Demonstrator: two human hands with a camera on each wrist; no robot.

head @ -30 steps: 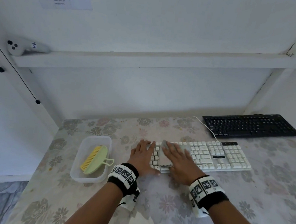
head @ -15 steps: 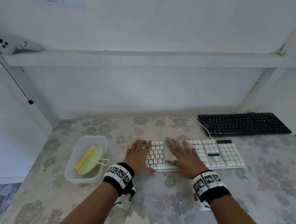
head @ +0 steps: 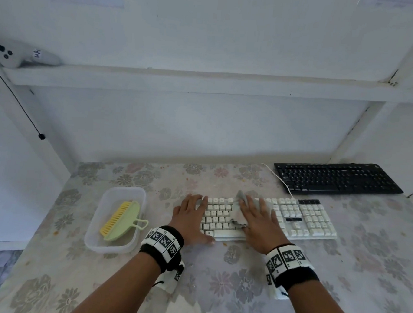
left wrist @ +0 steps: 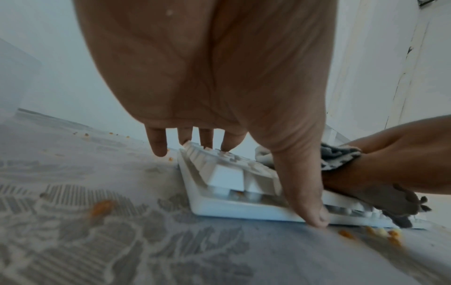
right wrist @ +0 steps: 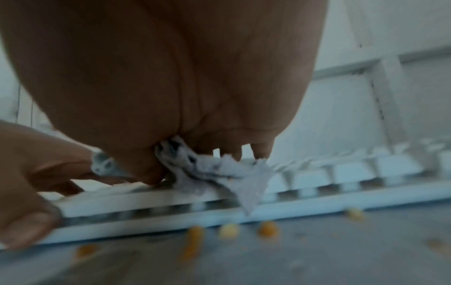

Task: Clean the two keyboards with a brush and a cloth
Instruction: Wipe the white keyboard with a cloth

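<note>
Hands (head: 257, 222) flat: right presses cloth (head: 239, 217) onto white keyboard (head: 305, 218).

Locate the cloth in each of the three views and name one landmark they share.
Head: cloth centre, under the right hand.
Left wrist: right of centre, against that hand.
Right wrist: centre, draped over keys.
Shared landmark: white keyboard.

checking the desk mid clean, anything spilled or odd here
Yes: orange and yellow crumbs lie scattered on the tablecloth along the white keyboard front edge, near the left hand. A few more sit behind it.
</note>
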